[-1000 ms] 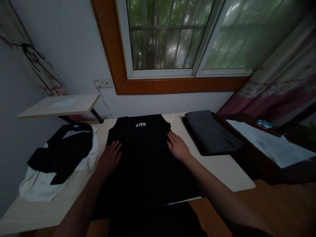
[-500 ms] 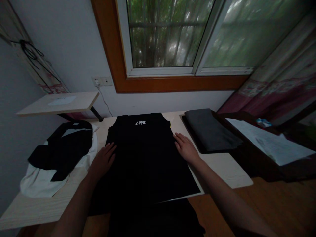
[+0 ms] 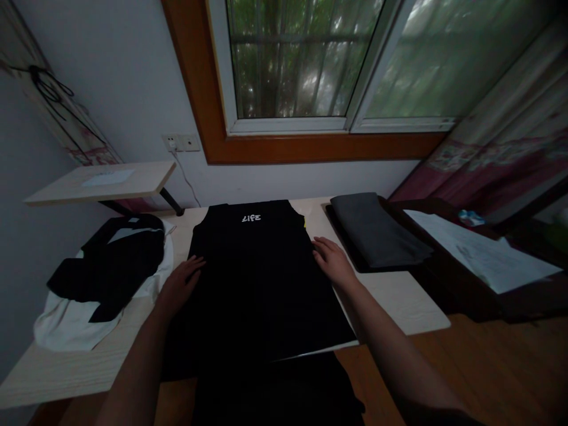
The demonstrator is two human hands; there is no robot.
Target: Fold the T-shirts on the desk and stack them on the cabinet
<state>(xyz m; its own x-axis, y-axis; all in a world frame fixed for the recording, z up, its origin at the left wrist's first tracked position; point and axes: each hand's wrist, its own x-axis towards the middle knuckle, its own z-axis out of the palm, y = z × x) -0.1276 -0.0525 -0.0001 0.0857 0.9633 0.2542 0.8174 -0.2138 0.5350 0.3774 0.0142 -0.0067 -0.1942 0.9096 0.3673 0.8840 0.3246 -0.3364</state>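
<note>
A black cloth piece [image 3: 257,284], cut with armhole curves like a garment body, lies flat on the pale table with white handwritten marks [image 3: 251,218] near its far edge. At its left edge rests my left hand [image 3: 180,285], fingers stretched and tips on the cloth, nothing held. On the opposite side, my right hand [image 3: 333,260] lies along the right edge, palm down and fingers extended. A bit of yellow [image 3: 305,222] shows by the right armhole. The near part of the cloth merges with dark clothing below, so its exact outline is hard to see.
Left of the cloth, black and white fabric [image 3: 119,266] lies in a pile beneath a small raised shelf [image 3: 102,182]. A folded dark grey cloth [image 3: 377,231] sits at the right. Farther right is a white sheet [image 3: 479,248] on a dark surface. A window [image 3: 306,65] is behind.
My left hand has drawn slightly left and toward me, its fingertips now nearer the cloth's edge. My right hand stays almost in place. The view has shifted slightly.
</note>
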